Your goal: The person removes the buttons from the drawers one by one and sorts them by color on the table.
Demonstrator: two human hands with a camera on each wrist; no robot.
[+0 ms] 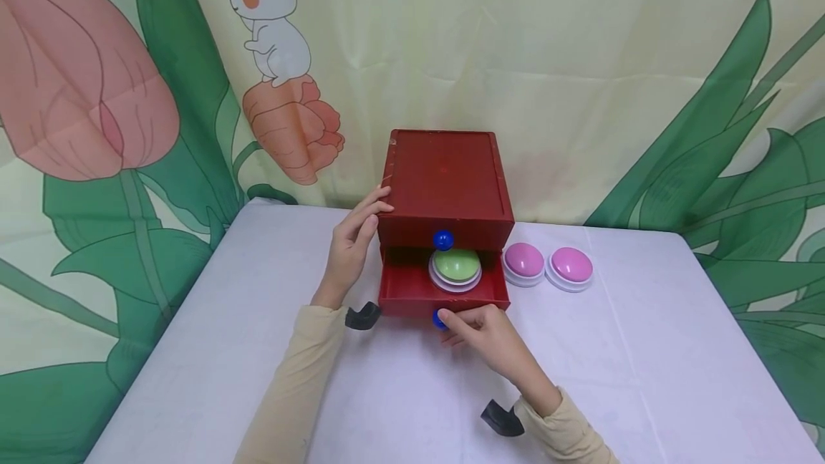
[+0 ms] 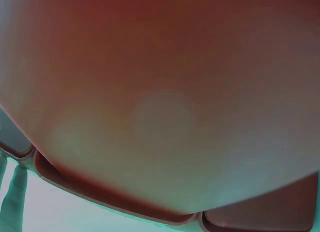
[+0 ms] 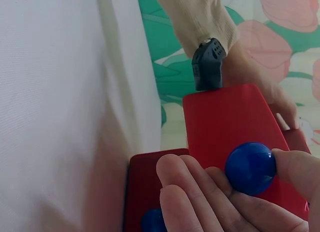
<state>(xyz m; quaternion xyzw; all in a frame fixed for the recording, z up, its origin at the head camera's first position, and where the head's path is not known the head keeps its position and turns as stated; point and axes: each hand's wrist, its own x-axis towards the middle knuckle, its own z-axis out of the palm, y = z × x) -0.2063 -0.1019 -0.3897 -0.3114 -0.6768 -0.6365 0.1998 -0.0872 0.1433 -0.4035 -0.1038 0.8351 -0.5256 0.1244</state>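
A red drawer cabinet [image 1: 445,170] stands at the back of the table. One drawer [image 1: 406,285] is pulled out, holding a round white-based button with a green dome [image 1: 457,266]. My right hand [image 1: 486,335] pinches this drawer's blue knob [image 3: 250,168] between thumb and finger, the other fingers extended below. My left hand [image 1: 351,245] rests against the cabinet's left side, fingertips at its top edge. Above the open drawer is a closed one with its own blue knob [image 1: 443,240]. A blurred reddish surface [image 2: 160,117] fills most of the left wrist view.
Two round white-based buttons with pink domes [image 1: 524,260] sit side by side just right of the cabinet. In the right wrist view another red drawer front [image 3: 150,187] with a blue knob lies nearer the white tablecloth [image 3: 55,101]. A printed curtain [image 1: 548,77] hangs behind.
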